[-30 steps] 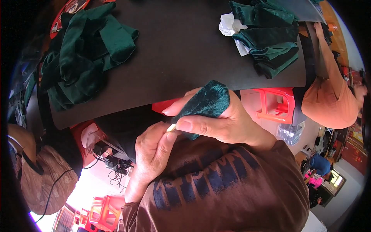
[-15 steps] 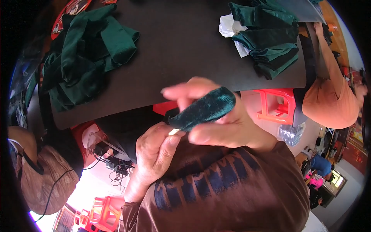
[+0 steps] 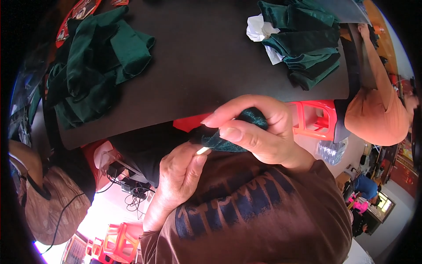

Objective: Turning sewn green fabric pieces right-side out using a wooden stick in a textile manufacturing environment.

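Note:
A small dark green velvet piece [image 3: 220,144] is held up between my hands, in front of my chest. My left hand [image 3: 178,174] is closed, its thumb and fingers pinching a short pale stick [image 3: 203,151] at the velvet's near left end. Whether the stick runs inside the fabric is hidden. My right hand [image 3: 274,136] curls round the velvet's other end, with thumb and index fingertip near the left end; the rest of the fabric lies behind the thumb and inside the palm.
On the dark table [image 3: 198,57] lie a left heap of green velvet [image 3: 94,66] and a right pile of velvet strips [image 3: 303,44] with crumpled white paper [image 3: 259,28]. Red stools [image 3: 314,121] stand beyond the table edge. A person in orange [image 3: 376,116] sits at the right, another person [image 3: 55,204] at the left.
My right hand's fingers, spread behind the velvet before, have come round to its front and drawn in at the left end. My left hand stays nearly in place with the stick.

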Tool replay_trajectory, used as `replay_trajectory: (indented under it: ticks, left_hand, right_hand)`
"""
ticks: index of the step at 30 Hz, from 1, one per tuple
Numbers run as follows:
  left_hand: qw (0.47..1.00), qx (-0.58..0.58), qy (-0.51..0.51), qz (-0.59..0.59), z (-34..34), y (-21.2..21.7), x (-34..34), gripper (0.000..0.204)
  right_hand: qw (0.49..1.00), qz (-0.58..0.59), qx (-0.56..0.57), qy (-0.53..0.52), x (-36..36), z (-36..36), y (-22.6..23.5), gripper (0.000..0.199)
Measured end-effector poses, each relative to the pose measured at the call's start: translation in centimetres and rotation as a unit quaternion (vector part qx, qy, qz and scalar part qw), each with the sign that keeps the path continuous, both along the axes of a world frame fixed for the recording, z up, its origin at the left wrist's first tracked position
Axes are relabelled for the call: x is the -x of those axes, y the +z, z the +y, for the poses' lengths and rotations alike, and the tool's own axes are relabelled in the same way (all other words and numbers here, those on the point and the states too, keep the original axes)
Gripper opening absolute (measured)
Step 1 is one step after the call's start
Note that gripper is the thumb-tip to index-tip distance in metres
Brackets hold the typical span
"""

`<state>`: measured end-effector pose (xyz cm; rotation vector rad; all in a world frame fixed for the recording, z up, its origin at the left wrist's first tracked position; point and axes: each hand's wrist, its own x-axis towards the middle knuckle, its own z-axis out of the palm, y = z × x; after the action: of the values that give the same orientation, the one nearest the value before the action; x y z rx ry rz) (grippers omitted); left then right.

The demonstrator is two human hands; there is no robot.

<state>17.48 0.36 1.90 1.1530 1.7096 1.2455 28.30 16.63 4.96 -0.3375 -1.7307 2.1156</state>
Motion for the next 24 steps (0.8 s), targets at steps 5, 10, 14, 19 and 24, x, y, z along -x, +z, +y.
replay_trajectory:
  ticks: [5,10,14,19,24]
  left_hand:
    - [0.999,-0.048,0.009,0.015,0.2,-0.8,0.0,0.012]
    - [0.999,-0.038,0.017,0.001,0.4,-0.4,-0.2,0.012]
    - [1.0,-0.008,0.009,-0.026,0.3,0.2,0.0,0.013]
    - [0.999,-0.04,0.02,-0.022,0.7,0.5,0.2,0.015]
    - [0.995,-0.048,0.047,-0.068,0.4,-0.7,0.6,0.019]
  right_hand:
    - [0.998,0.018,0.05,-0.016,0.3,-0.3,-0.2,0.018]
    - [0.996,0.002,0.087,0.011,0.3,-0.3,-0.1,0.019]
    - [0.993,0.001,0.116,0.023,0.3,-0.4,-0.2,0.017]
    - [0.994,0.015,0.106,0.039,0.1,-0.6,-0.7,0.019]
    - [0.98,0.073,0.182,0.013,0.0,-0.7,-0.5,0.029]
